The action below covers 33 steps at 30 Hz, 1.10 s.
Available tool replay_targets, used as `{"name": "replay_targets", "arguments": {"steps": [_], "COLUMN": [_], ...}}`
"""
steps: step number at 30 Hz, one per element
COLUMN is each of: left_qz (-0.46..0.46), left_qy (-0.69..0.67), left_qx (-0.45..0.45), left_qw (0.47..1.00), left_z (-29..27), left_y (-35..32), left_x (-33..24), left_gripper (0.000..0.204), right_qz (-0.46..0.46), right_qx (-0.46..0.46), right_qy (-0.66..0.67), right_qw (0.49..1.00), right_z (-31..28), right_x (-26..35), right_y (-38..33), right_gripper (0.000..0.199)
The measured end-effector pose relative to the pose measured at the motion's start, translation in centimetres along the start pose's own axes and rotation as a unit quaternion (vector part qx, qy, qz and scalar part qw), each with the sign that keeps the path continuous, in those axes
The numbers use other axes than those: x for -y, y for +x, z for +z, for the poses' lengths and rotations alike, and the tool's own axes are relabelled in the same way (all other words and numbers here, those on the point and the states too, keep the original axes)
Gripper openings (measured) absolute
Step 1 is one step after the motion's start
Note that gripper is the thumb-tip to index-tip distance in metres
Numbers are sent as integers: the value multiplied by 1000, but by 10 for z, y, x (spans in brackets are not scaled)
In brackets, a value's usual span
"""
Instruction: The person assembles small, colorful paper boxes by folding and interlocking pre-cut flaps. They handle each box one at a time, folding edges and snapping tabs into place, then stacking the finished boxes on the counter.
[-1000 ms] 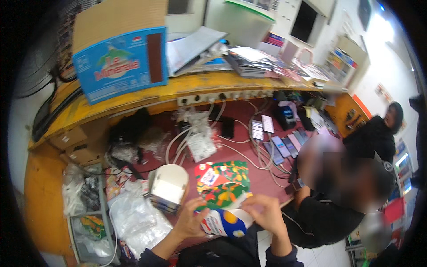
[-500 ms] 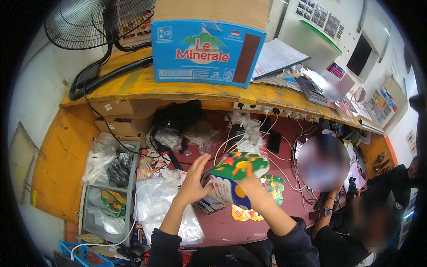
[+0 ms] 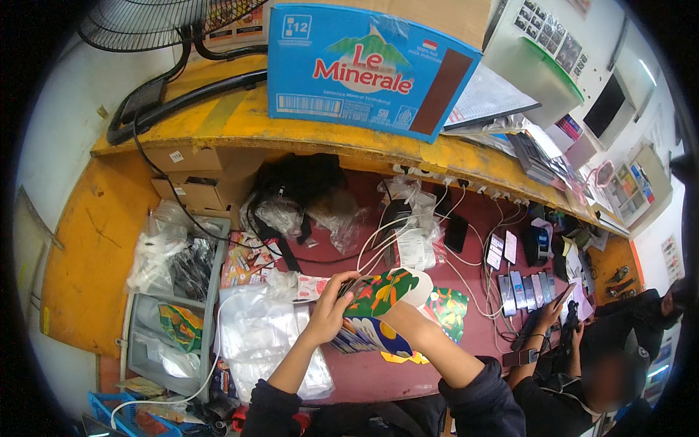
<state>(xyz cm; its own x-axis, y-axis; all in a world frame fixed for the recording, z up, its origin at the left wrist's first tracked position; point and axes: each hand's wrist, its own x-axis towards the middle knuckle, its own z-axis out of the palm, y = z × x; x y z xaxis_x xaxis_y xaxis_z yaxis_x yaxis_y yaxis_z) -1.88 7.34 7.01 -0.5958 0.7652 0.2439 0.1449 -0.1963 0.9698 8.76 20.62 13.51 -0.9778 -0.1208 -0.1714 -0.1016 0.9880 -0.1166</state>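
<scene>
My two hands hold a thick stack of printed cardboard cut-outs [image 3: 378, 293] above the maroon tabletop [image 3: 364, 379]. Its top piece is green with red, orange and yellow shapes, and blue shows along the lower part. My left hand [image 3: 328, 315] grips the stack's left side, fingers bent round the upper corner. My right hand [image 3: 416, 324] presses against the right side; its fingertips are partly hidden by the cut-outs. Just beyond that hand lies a similar green cut-out [image 3: 450, 309], and a yellow one [image 3: 400, 357] shows below the stack.
Clear plastic bags [image 3: 262, 335] lie left of my hands, beside a grey divided bin [image 3: 171, 371]. White cables [image 3: 466, 273] cross the table. Several phones [image 3: 518, 290] stand at the right, near a co-worker's hand [image 3: 551, 313]. A blue carton [image 3: 371, 69] sits on the yellow shelf [image 3: 211, 135].
The stack has turned and tipped, so its layered left edge shows less. My left hand has moved right and closed round its corner. The whole view has shifted slightly.
</scene>
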Motion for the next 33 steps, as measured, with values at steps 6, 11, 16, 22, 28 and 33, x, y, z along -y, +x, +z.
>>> {"name": "replay_targets", "arguments": {"steps": [6,11,16,22,28,33], "left_qz": [10,20,55,408,-192,-318], "left_qy": [-14,-42,35,254,334,376], "left_qx": [20,-14,-66,-79,21,-41], "left_qw": [1000,999,996,874,923,869], "left_z": [3,7,12,96,204,196], "left_y": [-2,2,-13,-85,-73,-61], "left_x": [9,4,-13,2,126,204], "left_gripper": [43,38,45,47,82,87], "right_qz": [186,223,-13,443,697,689], "right_qx": [258,174,-132,-388,-235,-201], "right_qy": [133,82,293,318,174,228], "right_qw": [939,956,947,743,654,658], "right_z": [46,50,26,135,278,293], "right_x": [20,39,5,-108,-77,-61], "right_y": [49,55,-27,-173,-216,-218], "right_gripper": [52,46,29,39,82,71]}}
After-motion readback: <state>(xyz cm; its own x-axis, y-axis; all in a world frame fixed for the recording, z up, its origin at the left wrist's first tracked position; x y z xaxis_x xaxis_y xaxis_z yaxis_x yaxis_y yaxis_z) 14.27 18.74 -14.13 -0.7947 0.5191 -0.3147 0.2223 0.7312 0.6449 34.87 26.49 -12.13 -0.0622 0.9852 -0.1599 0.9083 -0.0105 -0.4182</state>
